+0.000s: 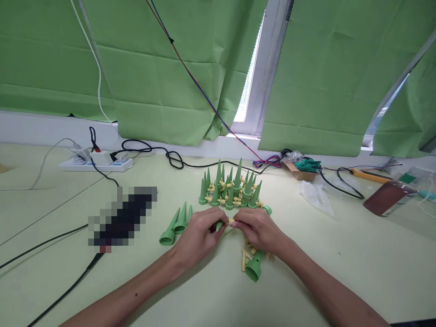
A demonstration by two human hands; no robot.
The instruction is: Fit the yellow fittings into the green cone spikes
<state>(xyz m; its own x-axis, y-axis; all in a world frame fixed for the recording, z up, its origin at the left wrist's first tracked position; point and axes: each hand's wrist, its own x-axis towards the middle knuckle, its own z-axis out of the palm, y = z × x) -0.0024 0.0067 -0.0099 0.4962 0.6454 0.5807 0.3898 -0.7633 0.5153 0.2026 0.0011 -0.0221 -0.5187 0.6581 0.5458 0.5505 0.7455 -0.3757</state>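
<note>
My left hand (204,229) is closed around a green spike (220,225), most of it hidden by the fingers. Against it, my right hand (260,229) pinches a small yellow valve piece (232,221) between thumb and fingers. Behind both hands stands a cluster of green spikes (230,197) with yellow valves among them. Several loose green spikes (168,236) lie left of my left hand. Below my right hand are loose yellow valves (243,260) and another green spike (254,269) with its open cap facing me.
A power strip (97,165) and black cables lie at the back left, near a pixelated dark object (126,220). At the right are a small cardboard box (299,171), a plastic bag (316,197), a yellow cutter (371,176) and a reddish-brown bottle (389,198).
</note>
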